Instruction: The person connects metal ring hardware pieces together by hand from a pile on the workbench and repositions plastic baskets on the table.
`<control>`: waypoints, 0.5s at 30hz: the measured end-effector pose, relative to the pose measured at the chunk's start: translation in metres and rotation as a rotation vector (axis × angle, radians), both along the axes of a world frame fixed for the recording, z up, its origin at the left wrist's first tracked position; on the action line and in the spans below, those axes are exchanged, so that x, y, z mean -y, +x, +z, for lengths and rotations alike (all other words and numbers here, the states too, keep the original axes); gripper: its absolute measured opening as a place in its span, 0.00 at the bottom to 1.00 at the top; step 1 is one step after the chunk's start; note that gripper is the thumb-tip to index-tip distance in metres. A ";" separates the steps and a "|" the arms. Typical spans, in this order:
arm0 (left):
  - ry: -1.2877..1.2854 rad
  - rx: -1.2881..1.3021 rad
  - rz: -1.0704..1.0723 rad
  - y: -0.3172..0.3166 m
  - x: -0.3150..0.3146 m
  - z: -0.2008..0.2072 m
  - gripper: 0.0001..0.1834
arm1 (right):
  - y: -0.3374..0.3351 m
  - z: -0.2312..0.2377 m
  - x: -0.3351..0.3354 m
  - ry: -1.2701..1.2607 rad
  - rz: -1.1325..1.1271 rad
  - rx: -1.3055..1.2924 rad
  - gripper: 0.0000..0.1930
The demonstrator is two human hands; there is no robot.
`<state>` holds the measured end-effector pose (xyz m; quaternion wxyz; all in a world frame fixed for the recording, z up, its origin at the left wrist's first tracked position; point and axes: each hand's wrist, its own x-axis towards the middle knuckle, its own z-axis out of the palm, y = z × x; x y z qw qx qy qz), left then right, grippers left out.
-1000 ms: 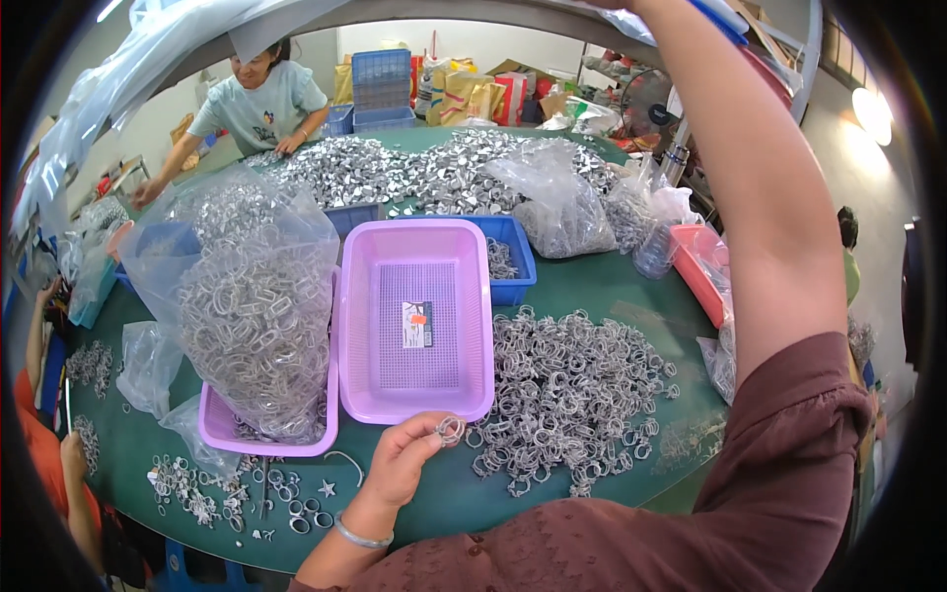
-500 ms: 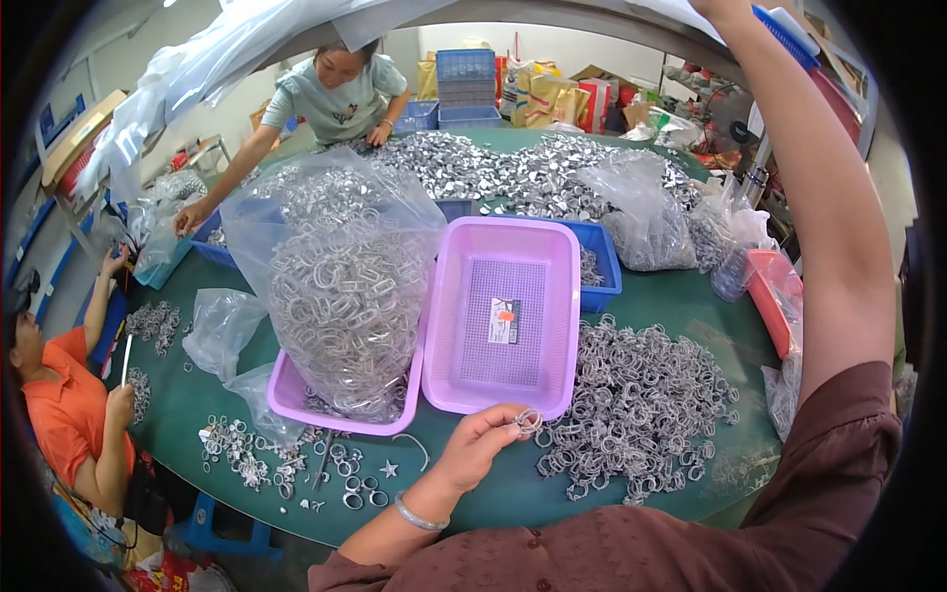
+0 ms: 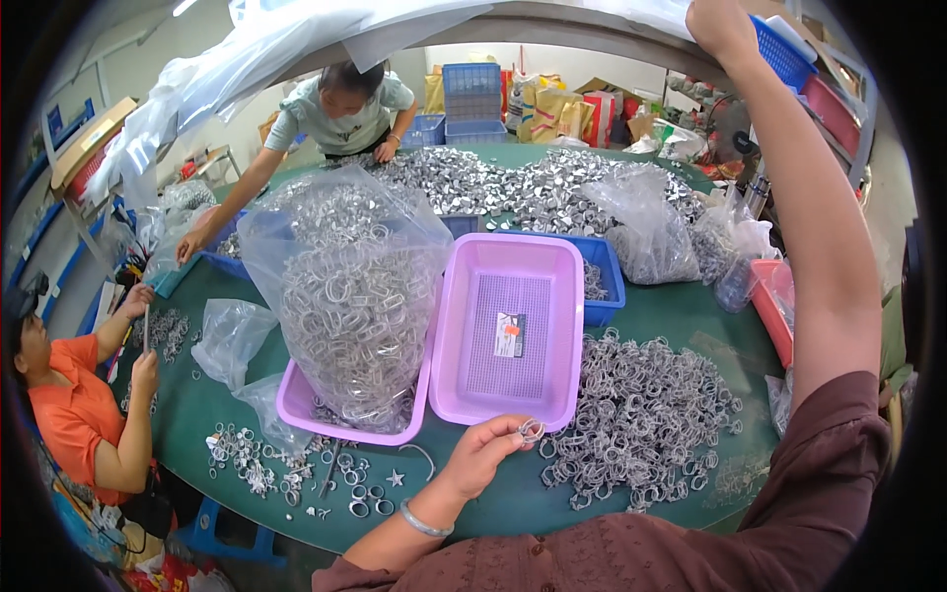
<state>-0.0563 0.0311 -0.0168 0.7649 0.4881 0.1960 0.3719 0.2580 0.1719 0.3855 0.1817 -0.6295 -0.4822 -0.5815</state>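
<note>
Between the thumb and fingertips of my left hand (image 3: 483, 456) is a small metal ring (image 3: 531, 430). It hangs over the near edge of a pink-purple plastic basket (image 3: 446, 345) with a mesh bottom and a label lying inside. To its right spreads a large heap of grey metal rings (image 3: 646, 419) on the green table. My right hand (image 3: 723, 32) is raised high at the top edge, against the overhead shelf beam (image 3: 592, 32); its fingers are mostly hidden. A clear bag (image 3: 345, 306) full of rings stands in a second pink basket (image 3: 357, 431), left of the first.
Loose rings and a star-shaped piece (image 3: 397, 478) lie at the near left. A blue bin (image 3: 604, 314) stands behind the basket, with piles of shiny metal pieces (image 3: 582, 187) beyond. A red-orange tray (image 3: 771, 306) sits far right. Two co-workers sit or stand left and across.
The view has tilted up slightly, so more of my raised right hand shows. My left hand keeps the ring. The co-worker across has lowered their head; the one in orange has brought their hands nearer together.
</note>
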 end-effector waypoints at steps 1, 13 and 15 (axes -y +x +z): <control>-0.004 -0.001 0.002 0.001 0.000 0.001 0.13 | 0.001 -0.001 0.001 0.005 -0.001 0.001 0.10; -0.061 -0.061 0.075 -0.001 0.003 -0.002 0.14 | 0.032 -0.012 0.025 0.114 0.176 -0.170 0.13; -0.059 -0.063 0.067 0.000 0.002 -0.001 0.14 | 0.036 -0.014 0.033 0.110 0.161 -0.214 0.13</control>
